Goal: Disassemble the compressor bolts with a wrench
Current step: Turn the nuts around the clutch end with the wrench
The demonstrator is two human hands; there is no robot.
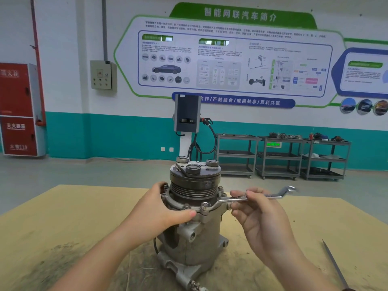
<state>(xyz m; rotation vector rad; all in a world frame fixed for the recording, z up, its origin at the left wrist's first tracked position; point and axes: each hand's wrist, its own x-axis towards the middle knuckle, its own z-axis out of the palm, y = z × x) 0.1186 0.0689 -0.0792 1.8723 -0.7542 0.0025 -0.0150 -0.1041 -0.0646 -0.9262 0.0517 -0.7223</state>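
The left hand [161,208] grips the compressor [195,217] at its flange, fingers curled round the far left rim and the thumb pressed flat along the near edge. The right hand [258,215] pinches the wrench [247,198] at mid-shank, thumb and forefinger closed on it from above, the other fingers loosely curled beneath.

The compressor stands upright on the table [63,217], in the middle, pulley end up and mounting lugs toward the near edge. The wrench lies almost level, long axis left to right. Its left ring end sits over a bolt [204,205] on the near right of the flange; its free end points right and slightly up. A thin metal rod [333,263] lies on the table at the near right.
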